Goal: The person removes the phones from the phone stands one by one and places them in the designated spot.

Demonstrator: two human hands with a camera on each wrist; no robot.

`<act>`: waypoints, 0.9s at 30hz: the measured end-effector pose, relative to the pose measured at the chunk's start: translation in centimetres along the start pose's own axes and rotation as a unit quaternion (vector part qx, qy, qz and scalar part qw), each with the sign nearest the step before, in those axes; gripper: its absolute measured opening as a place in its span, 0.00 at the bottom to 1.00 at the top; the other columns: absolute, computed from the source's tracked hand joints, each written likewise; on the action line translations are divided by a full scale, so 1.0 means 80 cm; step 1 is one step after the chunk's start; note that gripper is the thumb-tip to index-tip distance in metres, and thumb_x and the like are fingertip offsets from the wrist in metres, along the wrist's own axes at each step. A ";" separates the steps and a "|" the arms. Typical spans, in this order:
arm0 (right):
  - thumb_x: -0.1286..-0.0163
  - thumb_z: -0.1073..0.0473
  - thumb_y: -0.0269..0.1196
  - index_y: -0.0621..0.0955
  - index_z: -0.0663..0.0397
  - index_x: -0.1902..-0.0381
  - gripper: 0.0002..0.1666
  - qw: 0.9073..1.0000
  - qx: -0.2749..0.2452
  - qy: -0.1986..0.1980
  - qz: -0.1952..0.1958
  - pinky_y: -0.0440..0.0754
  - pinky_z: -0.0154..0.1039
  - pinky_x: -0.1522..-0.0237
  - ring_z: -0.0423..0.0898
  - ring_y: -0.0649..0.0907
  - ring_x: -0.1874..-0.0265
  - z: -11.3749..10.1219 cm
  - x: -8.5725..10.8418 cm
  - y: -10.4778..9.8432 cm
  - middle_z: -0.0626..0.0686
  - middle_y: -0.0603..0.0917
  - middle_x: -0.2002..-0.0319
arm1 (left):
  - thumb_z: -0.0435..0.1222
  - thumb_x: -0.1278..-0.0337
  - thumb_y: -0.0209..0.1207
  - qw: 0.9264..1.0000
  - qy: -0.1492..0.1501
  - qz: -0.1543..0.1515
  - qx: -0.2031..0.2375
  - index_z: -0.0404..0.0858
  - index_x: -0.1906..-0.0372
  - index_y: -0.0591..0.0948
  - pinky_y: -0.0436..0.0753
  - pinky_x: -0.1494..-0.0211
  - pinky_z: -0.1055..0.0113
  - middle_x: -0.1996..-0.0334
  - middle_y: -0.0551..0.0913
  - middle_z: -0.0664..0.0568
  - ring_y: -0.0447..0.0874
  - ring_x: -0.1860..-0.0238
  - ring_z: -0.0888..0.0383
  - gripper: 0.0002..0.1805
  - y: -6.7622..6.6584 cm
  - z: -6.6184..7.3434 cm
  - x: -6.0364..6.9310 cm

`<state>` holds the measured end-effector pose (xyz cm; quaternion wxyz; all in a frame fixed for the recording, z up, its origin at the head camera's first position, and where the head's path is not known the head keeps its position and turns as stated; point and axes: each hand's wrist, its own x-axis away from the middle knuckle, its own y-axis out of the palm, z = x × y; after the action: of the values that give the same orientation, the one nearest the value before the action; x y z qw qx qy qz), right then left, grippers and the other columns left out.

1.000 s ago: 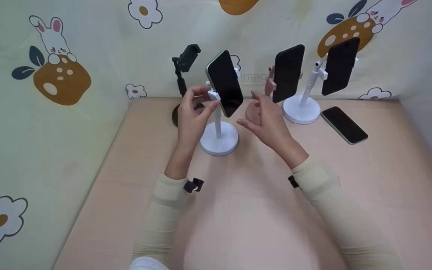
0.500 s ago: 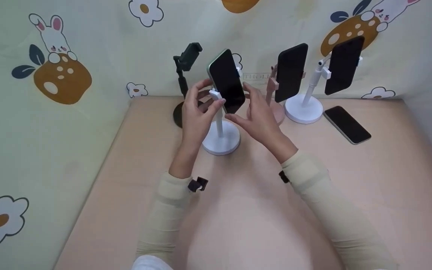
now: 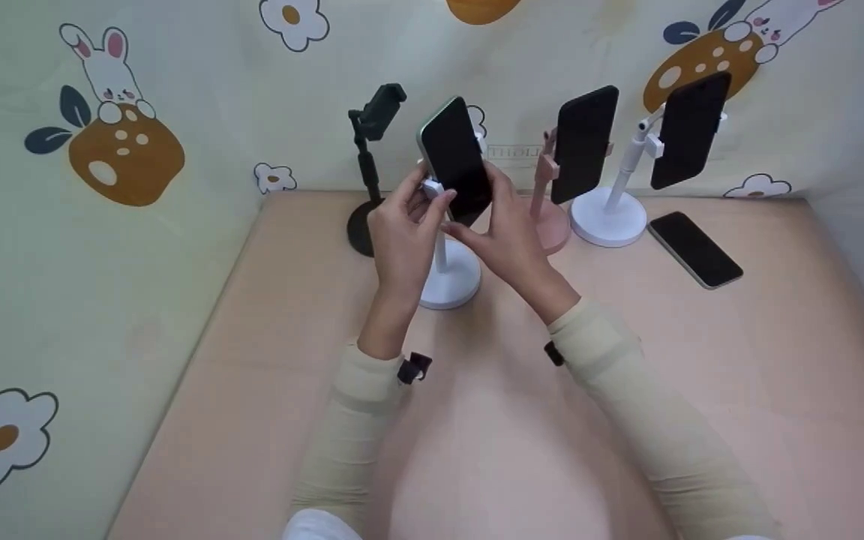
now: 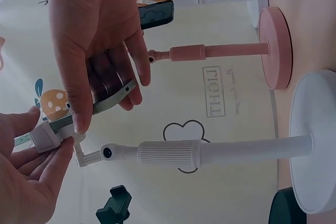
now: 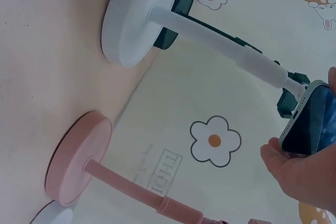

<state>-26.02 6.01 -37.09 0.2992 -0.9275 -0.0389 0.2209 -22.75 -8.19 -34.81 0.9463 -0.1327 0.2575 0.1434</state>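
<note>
A green-edged phone (image 3: 456,154) sits tilted in the clamp of a white stand (image 3: 453,283). At its left edge, my left hand (image 3: 404,244) pinches the clamp's white jaw between thumb and fingers. My right hand (image 3: 511,240) holds the phone's lower right side, thumb by the bottom corner and fingers along the far edge. In the left wrist view the phone (image 4: 113,99) shows edge-on between both hands, above the stand's jointed arm. The right wrist view shows the phone's lower end (image 5: 307,124) against my right hand (image 5: 310,177).
Behind left stands a black stand (image 3: 362,225) with a bare clamp. To the right are a pink stand (image 3: 552,229) with a phone (image 3: 586,142) and a white stand (image 3: 608,217) with another phone (image 3: 691,131). One more phone (image 3: 696,250) lies on the table (image 3: 252,360).
My right hand has moved left from beside the phone and taken hold of its lower right side. My left hand has shifted slightly right, still at the clamp.
</note>
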 end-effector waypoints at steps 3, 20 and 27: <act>0.39 0.48 0.73 0.57 0.56 0.24 0.54 1.000 -0.002 0.001 0.008 0.68 0.42 0.25 0.48 0.71 0.30 -0.002 0.000 0.002 0.57 0.66 0.27 | 0.37 0.41 0.67 1.000 -0.006 0.002 -0.020 0.32 0.38 0.78 0.85 0.46 0.72 0.44 0.85 0.41 0.87 0.47 0.53 0.27 0.000 0.000 0.000; 0.40 0.50 0.74 0.64 0.57 0.26 0.49 0.997 0.020 -0.027 0.068 0.71 0.43 0.27 0.48 0.76 0.33 -0.006 -0.004 0.009 0.56 0.74 0.30 | 0.41 0.35 0.63 0.985 0.005 0.000 -0.172 0.33 0.44 0.82 0.87 0.49 0.69 0.55 0.90 0.43 0.91 0.53 0.54 0.20 -0.004 0.010 -0.003; 0.41 0.49 0.74 0.66 0.60 0.28 0.49 0.994 0.033 -0.053 0.094 0.67 0.48 0.25 0.50 0.80 0.37 -0.001 -0.004 0.011 0.58 0.80 0.36 | 0.40 0.36 0.63 0.981 0.000 -0.008 -0.193 0.32 0.47 0.83 0.88 0.50 0.67 0.57 0.90 0.43 0.91 0.56 0.54 0.18 -0.005 0.014 -0.005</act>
<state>-26.35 5.21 -37.42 0.3048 -0.9038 0.0395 0.2977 -22.45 -8.29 -33.62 0.9040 -0.3150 0.2241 0.1825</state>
